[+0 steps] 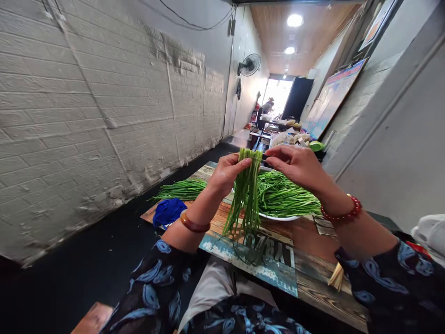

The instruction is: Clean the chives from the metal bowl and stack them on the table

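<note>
A bunch of green stalks (246,199) hangs down over the wooden table (309,241), its upper ends folded or gathered at the top. My left hand (227,171) is closed on it, with the thumb across the front. To the right of the bunch's top, my right hand (294,164) has its thumb and fingers pinched near a thin dark item; what it grips is too small to name. Behind and to the right, a white bowl (283,218) holds a heap of long green stalks (288,192). More stalks (186,189) lie at the table's left side.
A blue cloth (169,212) lies at the table's left edge. Pale sticks (336,277) rest at the right, near my right sleeve. Further back stand cluttered tables with a green bowl (316,146), and a person (267,107) bends near the doorway. A fan (250,65) hangs on the wall.
</note>
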Demonstrator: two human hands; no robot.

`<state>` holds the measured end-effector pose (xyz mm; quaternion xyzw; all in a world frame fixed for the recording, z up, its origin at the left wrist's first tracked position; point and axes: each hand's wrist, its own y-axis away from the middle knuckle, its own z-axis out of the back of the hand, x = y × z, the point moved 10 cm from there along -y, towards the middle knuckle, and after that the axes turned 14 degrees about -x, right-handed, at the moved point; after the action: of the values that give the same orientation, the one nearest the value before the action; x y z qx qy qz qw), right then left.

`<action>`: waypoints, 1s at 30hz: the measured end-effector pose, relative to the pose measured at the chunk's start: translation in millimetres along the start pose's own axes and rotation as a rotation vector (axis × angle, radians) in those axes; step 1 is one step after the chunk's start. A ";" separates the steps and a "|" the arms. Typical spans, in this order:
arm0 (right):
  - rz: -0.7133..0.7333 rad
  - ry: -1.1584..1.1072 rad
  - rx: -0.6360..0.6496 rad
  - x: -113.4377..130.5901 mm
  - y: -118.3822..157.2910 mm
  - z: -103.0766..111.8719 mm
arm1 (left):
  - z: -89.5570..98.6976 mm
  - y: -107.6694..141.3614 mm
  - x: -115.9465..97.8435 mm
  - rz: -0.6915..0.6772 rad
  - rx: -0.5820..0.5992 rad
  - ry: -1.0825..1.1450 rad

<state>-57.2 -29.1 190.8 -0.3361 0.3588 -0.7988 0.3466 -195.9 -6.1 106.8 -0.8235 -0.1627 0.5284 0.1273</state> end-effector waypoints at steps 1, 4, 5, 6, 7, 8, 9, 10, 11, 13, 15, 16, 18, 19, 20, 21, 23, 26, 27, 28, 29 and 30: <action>-0.012 -0.003 -0.004 3.0 -4.4 -3.3 | 0.2 0.2 -1.7 -0.017 -0.009 0.002; -0.024 -0.042 0.037 12.3 -14.6 -22.0 | 1.2 1.1 -7.6 -0.078 -0.030 -0.030; -0.017 -0.067 0.048 15.3 -16.7 -28.6 | 2.3 1.6 -9.1 -0.095 -0.039 -0.044; -0.005 -0.099 0.050 18.1 -18.1 -34.2 | 3.6 2.1 -9.9 -0.108 -0.047 -0.056; 0.007 -0.133 0.039 20.2 -19.1 -38.3 | 5.4 2.9 -10.3 -0.118 -0.057 -0.062; 0.013 -0.167 0.025 21.0 -19.5 -41.3 | 7.5 3.8 -10.3 -0.125 -0.066 -0.065; 0.009 -0.196 0.011 20.3 -19.6 -43.7 | 9.7 4.8 -10.1 -0.132 -0.076 -0.068; -0.005 -0.215 0.001 18.3 -19.7 -45.6 | 11.9 6.0 -10.1 -0.141 -0.086 -0.072; -0.026 -0.226 0.000 15.4 -19.7 -47.5 | 13.9 7.3 -10.3 -0.151 -0.095 -0.076; -0.082 -0.252 0.044 9.9 -19.3 -53.2 | 16.6 9.6 -10.0 -0.157 -0.103 -0.086; -0.132 -0.286 0.134 7.9 -17.8 -60.6 | 18.3 10.7 -8.8 -0.141 -0.103 -0.098; -0.151 -0.301 0.175 8.0 -17.0 -63.7 | 19.0 10.8 -8.4 -0.133 -0.103 -0.106; -0.171 -0.314 0.215 9.2 -16.5 -66.9 | 19.8 10.2 -7.6 -0.122 -0.097 -0.121; -0.163 -0.311 0.209 10.5 -17.2 -67.0 | 19.8 9.6 -6.8 -0.117 -0.088 -0.131; -0.143 -0.304 0.193 12.4 -18.4 -66.7 | 19.5 8.9 -5.6 -0.112 -0.076 -0.140; -0.114 -0.293 0.172 14.6 -19.8 -66.3 | 19.4 8.2 -4.0 -0.106 -0.064 -0.147; -0.052 -0.262 0.127 18.0 -23.0 -65.4 | 20.3 6.8 0.1 -0.088 -0.046 -0.153; -0.064 -0.256 0.132 13.2 -26.2 -67.4 | 22.5 5.2 7.1 -0.034 -0.021 -0.129; -0.107 -0.280 0.162 8.5 -26.0 -68.6 | 23.1 4.9 9.0 -0.012 -0.013 -0.117; -0.162 -0.314 0.193 2.9 -24.8 -68.9 | 24.0 4.5 10.2 0.005 -0.009 -0.106; -0.216 -0.345 0.218 -3.0 -22.9 -67.6 | 25.3 3.9 10.6 0.016 -0.011 -0.096; -0.259 -0.364 0.236 -8.6 -20.1 -64.9 | 26.9 3.0 10.5 0.023 -0.018 -0.089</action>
<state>-109.8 9.9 171.0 -0.4750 0.1486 -0.7992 0.3369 -215.9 -3.6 86.0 -0.8020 -0.1635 0.5645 0.1065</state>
